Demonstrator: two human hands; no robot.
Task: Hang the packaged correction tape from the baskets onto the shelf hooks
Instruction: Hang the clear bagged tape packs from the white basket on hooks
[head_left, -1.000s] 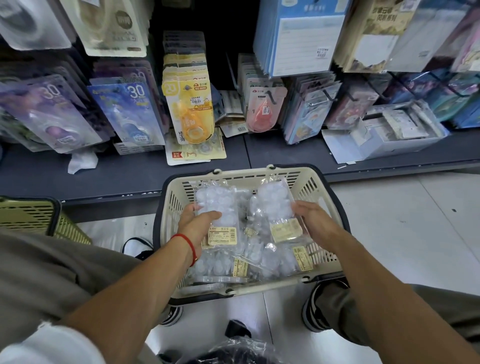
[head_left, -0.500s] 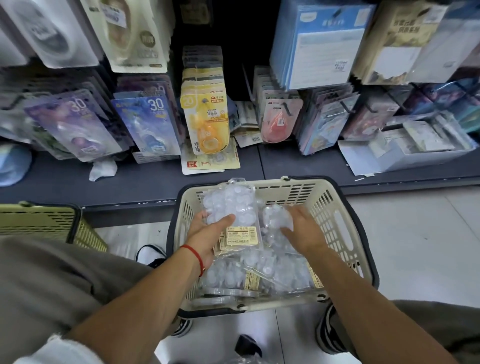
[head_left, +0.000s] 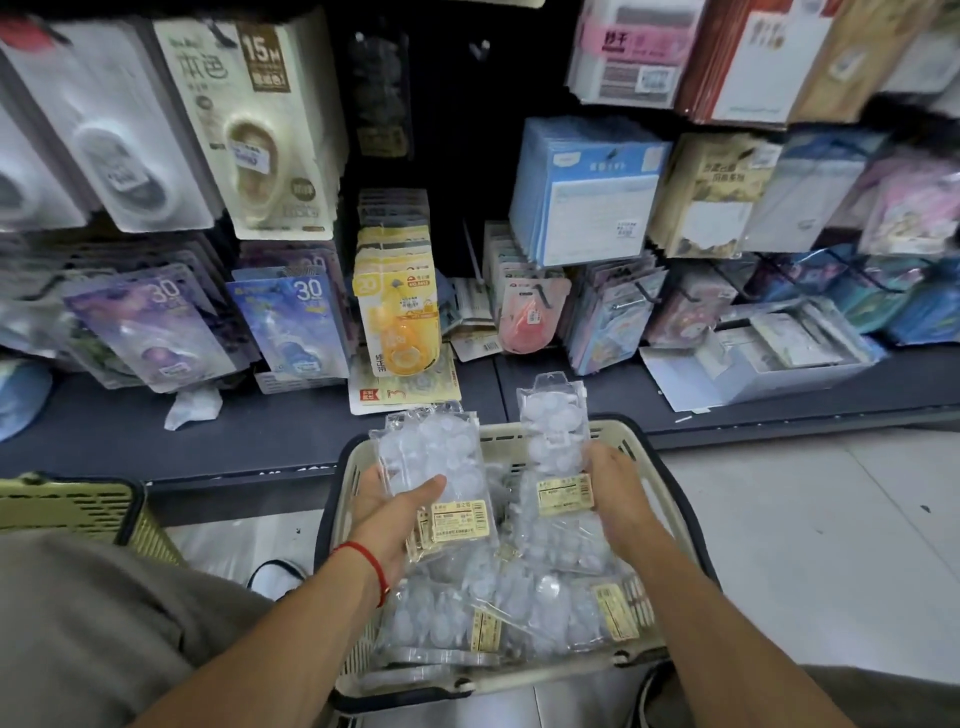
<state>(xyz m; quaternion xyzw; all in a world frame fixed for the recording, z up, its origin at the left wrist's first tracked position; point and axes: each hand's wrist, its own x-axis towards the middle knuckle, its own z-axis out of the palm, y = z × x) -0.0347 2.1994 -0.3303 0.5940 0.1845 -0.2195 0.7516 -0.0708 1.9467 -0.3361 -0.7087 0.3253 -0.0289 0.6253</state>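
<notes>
A beige basket (head_left: 670, 478) with a dark rim sits on the floor before the shelf, holding several clear blister packs of correction tape (head_left: 524, 613). My left hand (head_left: 395, 504) grips one clear pack (head_left: 441, 467) with a yellow label, lifted above the basket. My right hand (head_left: 618, 488) grips a second clear pack (head_left: 558, 447), held upright. Straight above, a bare black hook (head_left: 480, 49) sticks out of the dark shelf back, beside a hook carrying clear packs (head_left: 379, 73).
Hanging correction tape packs fill the shelf: yellow ones (head_left: 397, 312), blue "30" ones (head_left: 291, 322), a pink one (head_left: 530, 312). Notepads (head_left: 587, 192) hang at right. A white box (head_left: 769, 358) lies on the ledge. A green basket (head_left: 67, 504) stands at left.
Both hands have lifted a clear pack each out of the basket, toward the shelf. My view has tilted up, showing the higher hooks.
</notes>
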